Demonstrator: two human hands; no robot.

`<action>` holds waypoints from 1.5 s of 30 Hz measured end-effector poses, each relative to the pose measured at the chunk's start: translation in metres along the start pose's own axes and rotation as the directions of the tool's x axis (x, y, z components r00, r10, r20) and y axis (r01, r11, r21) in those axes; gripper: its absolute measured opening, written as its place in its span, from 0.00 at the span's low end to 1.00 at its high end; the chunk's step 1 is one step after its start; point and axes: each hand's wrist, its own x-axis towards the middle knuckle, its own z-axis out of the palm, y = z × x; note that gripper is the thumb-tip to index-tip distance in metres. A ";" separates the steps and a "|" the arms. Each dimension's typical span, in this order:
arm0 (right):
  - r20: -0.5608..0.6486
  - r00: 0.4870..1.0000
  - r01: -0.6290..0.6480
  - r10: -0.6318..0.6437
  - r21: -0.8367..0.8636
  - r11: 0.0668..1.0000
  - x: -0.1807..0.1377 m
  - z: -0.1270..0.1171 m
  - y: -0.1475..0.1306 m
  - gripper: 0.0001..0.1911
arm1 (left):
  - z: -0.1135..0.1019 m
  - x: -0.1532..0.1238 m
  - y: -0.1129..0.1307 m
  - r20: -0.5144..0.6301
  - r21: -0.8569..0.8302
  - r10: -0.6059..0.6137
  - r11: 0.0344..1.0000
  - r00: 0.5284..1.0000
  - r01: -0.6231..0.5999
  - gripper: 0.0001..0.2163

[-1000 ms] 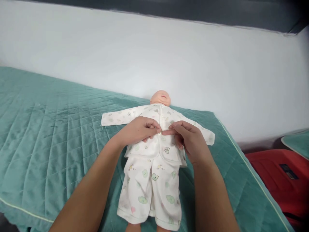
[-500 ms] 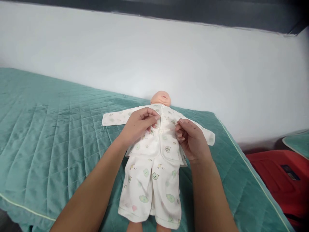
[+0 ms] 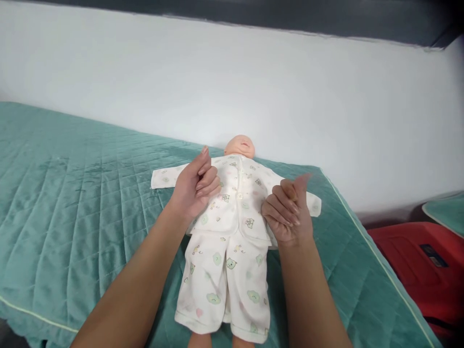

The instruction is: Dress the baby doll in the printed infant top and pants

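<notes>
A baby doll lies on its back, head toward the wall, arms spread inside long sleeves. It wears a white printed jacket, its front edges meeting at the middle by a small button. Matching white trousers cover the legs down to the shins. My left hand hovers over the jacket's left side, fingers curled in and thumb up, with nothing in it. Over the right side, my right hand is likewise curled with its thumb pointing up, holding nothing visible.
A green quilted cover with pale piping lies beneath the doll. Behind it rises a white wall topped by a dark band. At the right, lower than the cover's edge, sits a red plastic object with a label.
Both hands have drawn back from the jacket front and moved apart. Their pinched fingers have curled into loose fists with thumbs raised. The doll and clothes keep their place.
</notes>
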 end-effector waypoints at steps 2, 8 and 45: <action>0.003 1.000 0.002 -0.003 0.043 0.999 0.000 -0.001 0.001 0.35 | -0.003 0.001 0.000 0.002 -0.029 0.010 1.000 1.000 -0.010 0.26; 0.019 0.996 0.083 -0.087 0.162 0.983 0.003 -0.007 0.007 0.37 | -0.010 0.001 0.001 -0.055 -0.011 0.046 0.999 0.997 -0.047 0.26; 0.029 0.996 0.053 -0.079 0.506 0.861 -0.001 0.005 0.001 0.33 | 0.000 -0.001 0.002 -0.108 -0.431 0.052 0.898 0.993 -0.094 0.26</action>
